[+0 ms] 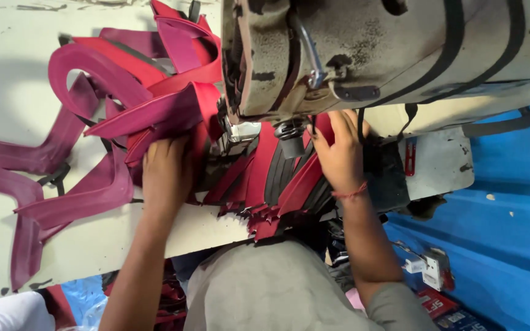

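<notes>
A worn grey sewing machine (369, 49) fills the upper right, its presser foot (289, 132) over red and black strap pieces (259, 178). My left hand (165, 171) lies flat on the red straps just left of the needle, fingers pressing them down. My right hand (338, 153) grips the red and black straps just right of the presser foot; a red thread is tied round its wrist. A heap of sewn red and magenta straps (130, 92) piles up behind and left of the machine.
The white, scuffed table (7, 73) runs left, with magenta straps (38, 202) trailing toward its front edge. A blue surface (510, 233) lies to the right below the machine. Small white and red packets (430, 270) sit near my right elbow.
</notes>
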